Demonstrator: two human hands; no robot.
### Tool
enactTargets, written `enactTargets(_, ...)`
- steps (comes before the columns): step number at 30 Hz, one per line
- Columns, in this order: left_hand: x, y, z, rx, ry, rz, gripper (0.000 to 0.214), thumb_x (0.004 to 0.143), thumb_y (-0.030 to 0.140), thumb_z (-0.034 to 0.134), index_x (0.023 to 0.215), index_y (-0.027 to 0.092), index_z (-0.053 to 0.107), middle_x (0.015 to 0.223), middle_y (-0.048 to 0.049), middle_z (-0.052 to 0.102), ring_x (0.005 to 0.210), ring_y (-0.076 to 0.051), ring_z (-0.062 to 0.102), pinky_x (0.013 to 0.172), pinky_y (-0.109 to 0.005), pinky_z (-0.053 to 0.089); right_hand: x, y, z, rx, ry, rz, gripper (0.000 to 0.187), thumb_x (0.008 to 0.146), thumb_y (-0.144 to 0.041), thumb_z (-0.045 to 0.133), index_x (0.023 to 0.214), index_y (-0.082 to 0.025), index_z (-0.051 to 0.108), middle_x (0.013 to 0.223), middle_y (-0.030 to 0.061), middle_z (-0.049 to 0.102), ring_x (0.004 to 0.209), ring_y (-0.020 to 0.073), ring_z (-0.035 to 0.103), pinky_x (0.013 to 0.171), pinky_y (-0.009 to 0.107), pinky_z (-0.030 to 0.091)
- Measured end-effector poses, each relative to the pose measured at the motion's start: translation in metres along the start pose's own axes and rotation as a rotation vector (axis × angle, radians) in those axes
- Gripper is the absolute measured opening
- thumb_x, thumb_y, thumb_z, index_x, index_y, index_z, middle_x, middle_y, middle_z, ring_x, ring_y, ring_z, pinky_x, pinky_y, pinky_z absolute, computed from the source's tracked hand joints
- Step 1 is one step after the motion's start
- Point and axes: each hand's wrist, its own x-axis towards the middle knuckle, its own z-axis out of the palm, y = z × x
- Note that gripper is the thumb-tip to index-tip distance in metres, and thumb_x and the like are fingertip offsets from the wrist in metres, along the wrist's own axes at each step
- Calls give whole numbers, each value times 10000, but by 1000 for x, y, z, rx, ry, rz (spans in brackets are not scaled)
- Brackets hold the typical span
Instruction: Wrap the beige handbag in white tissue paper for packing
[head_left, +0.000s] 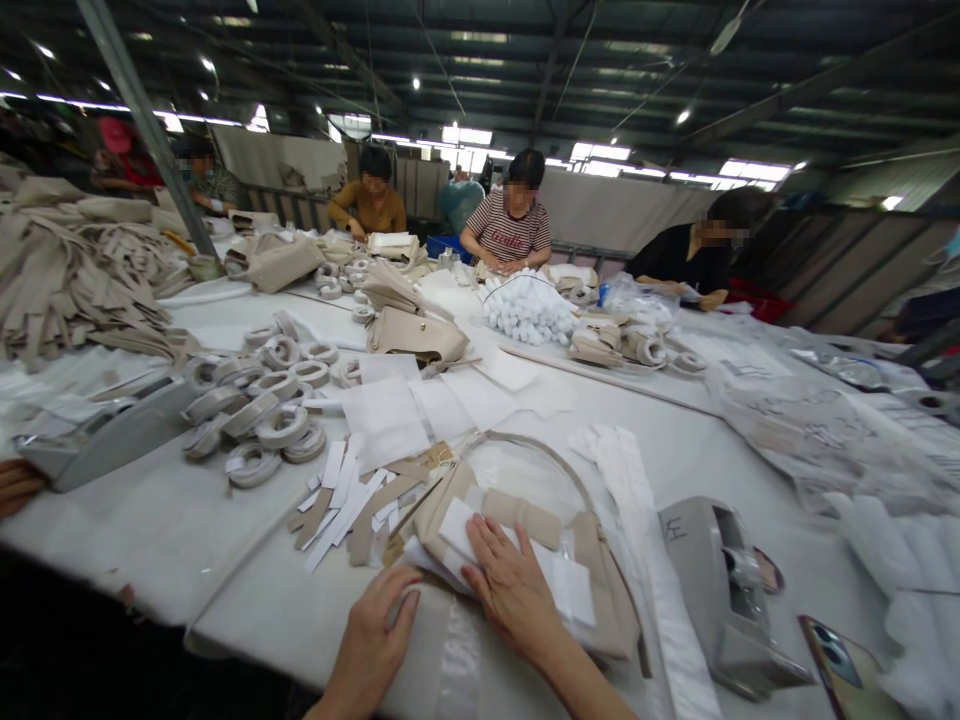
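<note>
My right hand (508, 585) lies flat, fingers stretched out, pressing on white paper sheets (559, 580) that cover a beige bag piece (525, 515) with a curved strap (540, 452). My left hand (375, 635) rests to its left on the white table cover (225, 590), fingers together and slightly bent, touching the paper's left edge. Loose beige and white strips (345, 505) lie just beyond my left hand.
A grey tape dispenser (724, 595) and a phone (847, 670) sit at the right, another dispenser (105, 435) at the left. Rolled straps (259, 400), white sheets (390, 415), a beige bag (416, 335) and stacked strips (67, 270) fill the table. Several people work opposite.
</note>
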Motion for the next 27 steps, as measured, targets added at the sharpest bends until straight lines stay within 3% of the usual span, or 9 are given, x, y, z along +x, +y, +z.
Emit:
enactTargets(3,31,4,-8,81,55,83,335,898,444,468,1090,227,635,1208,-87,608,1174,-240,524,1051,-421,378,0,0,0,-8,1,2,502,964,-374,379,1431,-192,343,1478,84,359,1356,263,328,1094,535,231)
enactTargets(6,63,0,-3,101,23,-5,424,916,474,395,1157,182,587,1198,-113,614,1135,-241,557,1016,-431,409,-1,1,0,-20,25,-3,502,960,-363,396,1431,-197,346,1470,89,372,1351,266,336,1091,531,238)
enactTargets(9,77,-5,11,116,1,-36,498,912,496,385,1241,150,528,1253,-139,586,1181,-258,533,1040,-454,378,-1,1,1,-18,34,-10,512,953,-356,420,1433,-198,340,1467,88,377,1347,268,343,1087,532,252)
enactTargets(14,77,-5,24,151,-13,-63,541,896,492,402,1297,135,472,1322,-164,529,1260,-281,465,1067,-468,334,0,0,0,5,14,-6,523,948,-346,439,1436,-194,329,1483,86,344,1350,273,338,1083,552,260)
enactTargets(20,61,4,30,172,-23,-88,524,892,486,409,1241,101,479,1221,-189,582,1157,-303,543,995,-477,400,-11,10,-8,33,-32,-60,522,942,-329,460,1434,-208,334,1472,83,364,1343,265,352,1095,550,242)
enactTargets(24,49,8,31,178,-34,-64,484,899,491,406,1207,124,473,1180,-175,595,1118,-305,560,956,-490,429,-20,17,-11,51,-61,-88,539,932,-325,477,1439,-221,325,1474,79,363,1351,258,339,1103,551,230)
enactTargets(27,54,12,26,230,-83,1,460,904,476,410,1201,131,478,1170,-171,584,1104,-300,562,969,-500,422,-21,17,-12,55,-59,-84,542,931,-341,481,1438,-224,329,1469,81,371,1351,257,340,1103,548,234)
